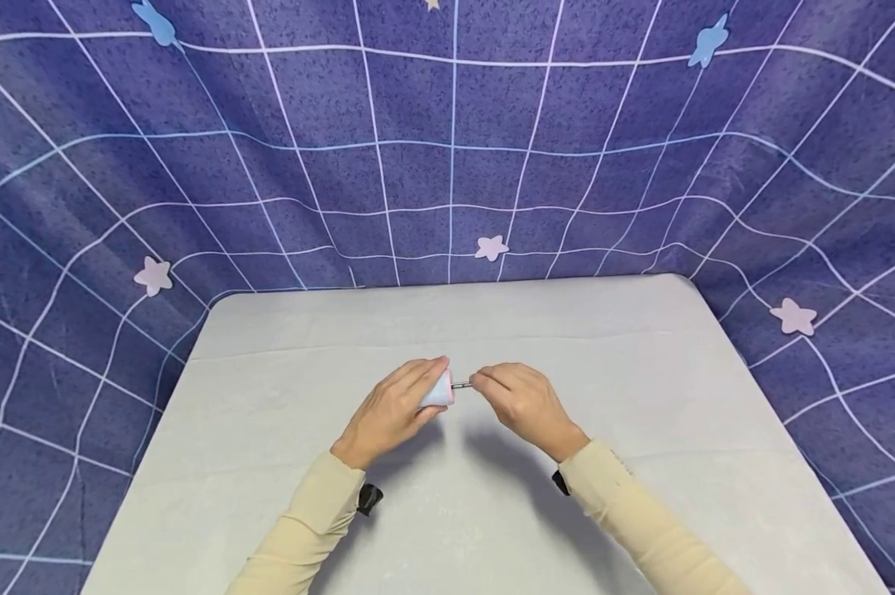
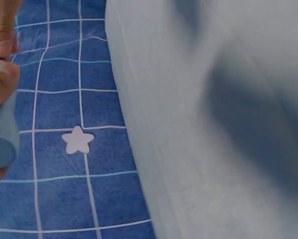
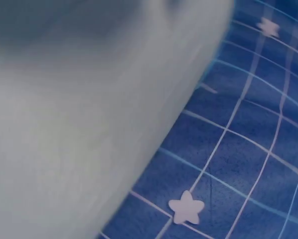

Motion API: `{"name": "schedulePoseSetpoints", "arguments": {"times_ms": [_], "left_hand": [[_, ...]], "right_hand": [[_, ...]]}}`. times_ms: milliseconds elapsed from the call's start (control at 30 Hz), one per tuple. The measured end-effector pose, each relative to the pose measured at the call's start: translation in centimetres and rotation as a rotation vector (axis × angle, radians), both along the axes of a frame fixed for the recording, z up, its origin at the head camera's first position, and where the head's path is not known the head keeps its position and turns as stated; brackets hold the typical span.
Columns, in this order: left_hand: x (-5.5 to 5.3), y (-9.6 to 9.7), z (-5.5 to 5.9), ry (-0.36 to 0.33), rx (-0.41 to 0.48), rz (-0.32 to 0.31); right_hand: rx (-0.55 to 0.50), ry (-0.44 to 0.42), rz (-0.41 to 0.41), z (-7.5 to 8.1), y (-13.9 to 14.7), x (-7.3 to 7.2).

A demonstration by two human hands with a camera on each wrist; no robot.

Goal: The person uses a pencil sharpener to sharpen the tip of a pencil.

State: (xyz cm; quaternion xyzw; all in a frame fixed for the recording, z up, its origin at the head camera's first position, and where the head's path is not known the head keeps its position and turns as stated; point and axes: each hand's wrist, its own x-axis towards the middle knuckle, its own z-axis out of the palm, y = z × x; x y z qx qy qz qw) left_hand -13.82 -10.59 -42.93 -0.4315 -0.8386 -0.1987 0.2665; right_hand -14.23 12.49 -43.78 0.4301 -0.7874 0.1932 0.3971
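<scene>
In the head view, my left hand [image 1: 391,409] grips a small light blue cylinder [image 1: 437,392] with a pink rim at its right end. A thin metal rod [image 1: 461,385] sticks out of that rim, and the fingers of my right hand [image 1: 525,405] pinch its far end. Both hands are held above the table. At the left edge of the left wrist view, the blue cylinder [image 2: 2,132] shows its rounded bottom, with a thumb lying across its upper part. The right wrist view shows neither hand clearly. My palm hides much of the cylinder.
A table with a pale grey cloth [image 1: 477,512] lies under both hands, which cast shadows on it. Behind and beside it hangs a blue curtain [image 1: 417,182] with grid lines and star shapes. Black bands [image 1: 369,499] show at the wrists.
</scene>
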Motion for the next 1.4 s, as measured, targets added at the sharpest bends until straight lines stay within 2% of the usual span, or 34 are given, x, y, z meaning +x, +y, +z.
{"name": "schedulePoseSetpoints", "arguments": {"times_ms": [67,100,167,200,233,267,300,367,433,467,500,533,567,600,633,767,867,967,1033,1067,1133,1167,1200,1267,1300,1333,1400], "left_hand": [[0.1,0.2,0.2,0.05,-0.016,0.006],[0.1,0.2,0.3,0.078,-0.024,0.009],[0.2,0.4,0.4,0.141,-0.036,0.015],[0.2,0.4,0.5,0.181,-0.042,0.017],[0.2,0.5,0.4,0.228,-0.045,0.018],[0.2,0.5,0.4,0.28,-0.046,0.019],[0.2,0.5,0.3,0.332,-0.044,0.019],[0.2,0.5,0.1,0.418,-0.041,0.019],[0.2,0.6,-0.2,0.47,-0.048,0.008],[0.3,0.6,-0.3,0.47,-0.052,0.003],[0.3,0.6,-0.4,0.449,-0.062,0.001],[0.3,0.6,-0.5,0.406,-0.066,0.0],[0.4,0.6,-0.5,0.354,-0.069,0.004],[0.4,0.5,-0.5,0.289,-0.065,0.011],[0.5,0.5,-0.5,0.218,-0.057,0.022],[0.5,0.1,0.2,-0.082,0.001,0.057],[0.6,-0.1,1.4,-0.273,0.011,0.056],[0.6,-0.1,2.7,-0.451,-0.013,0.059],[0.6,-0.1,3.5,-0.551,-0.024,0.055],[0.6,-0.1,3.8,-0.58,-0.032,0.052],[0.6,-0.2,4.1,-0.583,-0.043,0.051],[0.6,-0.2,4.1,-0.556,-0.044,0.044],[0.6,-0.2,4.0,-0.509,-0.043,0.036],[0.7,-0.1,3.5,-0.355,-0.052,0.034],[0.8,0.0,3.1,-0.268,-0.052,0.035],[0.9,0.1,2.6,-0.176,-0.062,0.035],[1.0,0.4,1.7,0.005,-0.083,0.039]], "right_hand": [[-0.003,0.133,-0.032,-0.1,-0.1,0.1],[-0.011,0.167,-0.036,-0.1,-0.2,0.1],[-0.012,0.159,-0.031,0.0,-0.3,0.2],[-0.006,0.121,-0.025,0.2,-0.4,0.2],[-0.001,0.048,-0.004,0.5,-0.4,0.3],[0.011,-0.059,0.02,0.9,-0.5,0.4],[0.021,-0.21,0.048,1.4,-0.6,0.5],[0.013,-0.607,0.117,2.4,-0.7,0.5],[-0.058,-1.024,0.169,3.2,-0.7,0.3],[-0.085,-1.174,0.155,3.5,-0.6,0.2],[-0.102,-1.276,0.134,3.7,-0.6,0.1],[-0.099,-1.311,0.12,3.8,-0.6,0.0],[-0.086,-1.288,0.108,3.9,-0.6,0.0],[-0.059,-1.216,0.099,3.8,-0.6,0.0],[-0.026,-1.107,0.079,3.6,-0.7,0.1],[0.069,-0.562,0.013,2.4,-0.8,0.4],[0.075,-0.238,-0.012,1.4,-0.6,0.5],[0.029,-0.011,-0.02,0.6,-0.4,0.4],[-0.004,0.094,-0.015,0.1,-0.4,0.3],[-0.019,0.135,-0.015,-0.2,-0.5,0.2],[-0.04,0.178,-0.021,-0.5,-0.7,0.2],[-0.046,0.182,-0.024,-0.6,-0.8,0.2],[-0.045,0.166,-0.03,-0.6,-0.9,0.3],[-0.043,0.072,-0.033,-0.4,-1.1,0.5],[-0.042,-0.022,-0.023,-0.2,-1.2,0.6],[-0.047,-0.154,-0.003,0.1,-1.2,0.8],[-0.082,-0.509,0.055,0.9,-1.2,1.0]]}}
